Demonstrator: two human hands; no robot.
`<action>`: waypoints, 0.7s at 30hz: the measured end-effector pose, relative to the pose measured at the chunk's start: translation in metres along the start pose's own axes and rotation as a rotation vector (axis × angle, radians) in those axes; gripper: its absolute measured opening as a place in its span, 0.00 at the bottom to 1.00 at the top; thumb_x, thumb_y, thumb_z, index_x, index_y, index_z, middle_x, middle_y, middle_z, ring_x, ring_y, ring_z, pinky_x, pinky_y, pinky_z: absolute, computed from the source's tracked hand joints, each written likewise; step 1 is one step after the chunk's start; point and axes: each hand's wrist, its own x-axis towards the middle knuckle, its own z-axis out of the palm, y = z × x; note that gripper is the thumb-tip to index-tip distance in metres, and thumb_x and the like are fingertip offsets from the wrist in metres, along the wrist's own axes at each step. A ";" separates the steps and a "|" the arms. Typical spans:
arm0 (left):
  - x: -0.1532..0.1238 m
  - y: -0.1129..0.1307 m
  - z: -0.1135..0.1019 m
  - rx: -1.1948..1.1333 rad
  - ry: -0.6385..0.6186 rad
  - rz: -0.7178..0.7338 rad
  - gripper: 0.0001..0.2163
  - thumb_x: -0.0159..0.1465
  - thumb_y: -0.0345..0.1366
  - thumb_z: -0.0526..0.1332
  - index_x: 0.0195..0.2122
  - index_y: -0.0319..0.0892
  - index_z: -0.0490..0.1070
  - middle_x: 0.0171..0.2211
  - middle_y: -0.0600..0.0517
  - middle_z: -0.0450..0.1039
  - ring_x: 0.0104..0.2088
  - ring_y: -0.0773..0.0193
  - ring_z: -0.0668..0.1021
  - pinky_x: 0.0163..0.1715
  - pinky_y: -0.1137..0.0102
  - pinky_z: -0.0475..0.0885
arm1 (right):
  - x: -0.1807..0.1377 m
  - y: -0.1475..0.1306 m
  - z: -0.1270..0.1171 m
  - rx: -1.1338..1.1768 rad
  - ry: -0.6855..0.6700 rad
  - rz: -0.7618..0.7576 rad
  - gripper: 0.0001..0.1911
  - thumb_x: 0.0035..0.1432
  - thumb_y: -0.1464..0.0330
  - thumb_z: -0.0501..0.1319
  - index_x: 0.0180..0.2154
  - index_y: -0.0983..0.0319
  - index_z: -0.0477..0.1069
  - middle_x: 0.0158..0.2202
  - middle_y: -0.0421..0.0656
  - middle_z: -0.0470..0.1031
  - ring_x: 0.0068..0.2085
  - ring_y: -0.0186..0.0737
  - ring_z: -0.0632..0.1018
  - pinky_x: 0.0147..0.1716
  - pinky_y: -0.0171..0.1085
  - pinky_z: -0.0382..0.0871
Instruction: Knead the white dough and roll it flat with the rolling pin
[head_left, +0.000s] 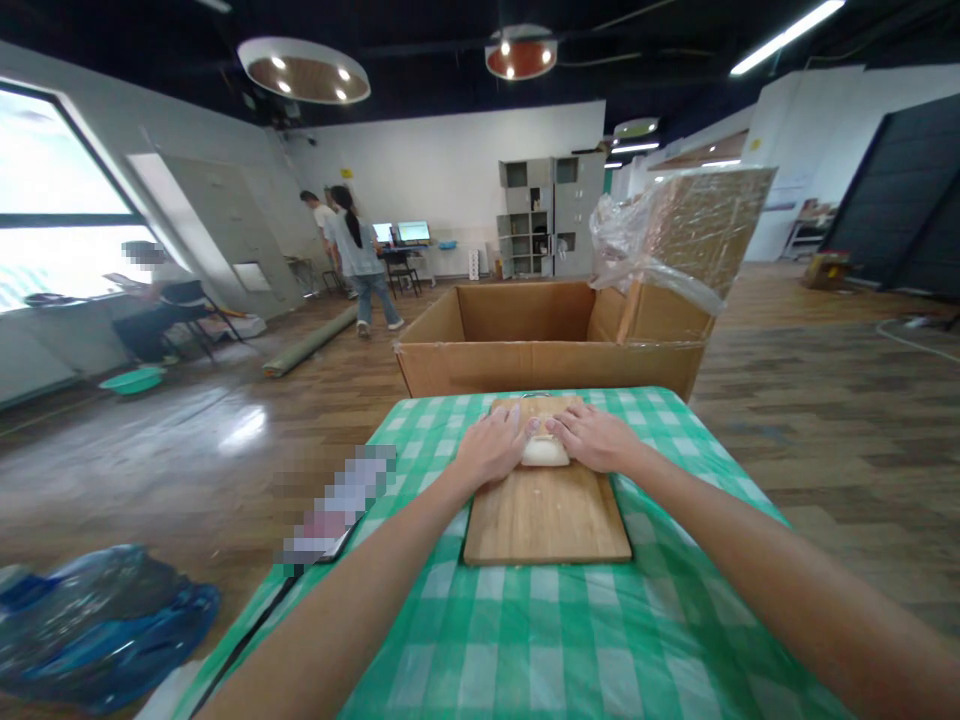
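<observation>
A pale, smooth lump of dough (545,451) rests on the upper half of a wooden cutting board (547,520). My left hand (495,442) is against the dough's left side, its thumb on the top edge. From the right, my right hand (592,436) holds the other side in the same way, thumb near the left one. The fingers of both hands point forward over the board and partly cover the dough's far side. A metal handle shows at the board's far end.
A green-and-white checked cloth (555,640) covers the table. A blurred-out flat device (345,505) lies at its left edge. Beyond the table stands a big open cardboard box (540,368). A large plastic water bottle (105,625) is at lower left. Several people are in the background.
</observation>
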 end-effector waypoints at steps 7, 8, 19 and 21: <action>-0.033 0.017 -0.009 -0.034 -0.023 -0.012 0.27 0.76 0.44 0.34 0.63 0.38 0.64 0.62 0.39 0.67 0.60 0.50 0.71 0.56 0.56 0.65 | -0.028 -0.028 -0.015 0.029 0.045 0.013 0.27 0.76 0.62 0.38 0.55 0.64 0.71 0.56 0.53 0.75 0.58 0.49 0.73 0.59 0.49 0.61; -0.037 0.019 -0.010 -0.050 -0.025 -0.032 0.27 0.76 0.44 0.34 0.64 0.38 0.62 0.62 0.39 0.67 0.60 0.50 0.71 0.56 0.57 0.66 | -0.031 -0.030 -0.015 0.035 0.056 0.013 0.28 0.76 0.62 0.37 0.55 0.64 0.71 0.57 0.54 0.74 0.58 0.50 0.72 0.59 0.50 0.61; -0.048 0.039 -0.038 -0.154 0.076 -0.001 0.26 0.69 0.47 0.55 0.66 0.43 0.60 0.57 0.44 0.71 0.54 0.50 0.74 0.52 0.57 0.68 | -0.038 -0.031 -0.004 0.123 0.066 0.029 0.22 0.74 0.66 0.45 0.60 0.62 0.68 0.64 0.52 0.68 0.61 0.50 0.70 0.60 0.50 0.63; -0.047 0.040 -0.040 -0.150 0.093 0.007 0.26 0.68 0.50 0.56 0.64 0.45 0.63 0.56 0.45 0.72 0.52 0.50 0.75 0.50 0.57 0.69 | -0.039 -0.032 -0.005 0.150 0.075 0.061 0.22 0.74 0.65 0.44 0.61 0.62 0.67 0.64 0.50 0.68 0.62 0.50 0.69 0.59 0.50 0.63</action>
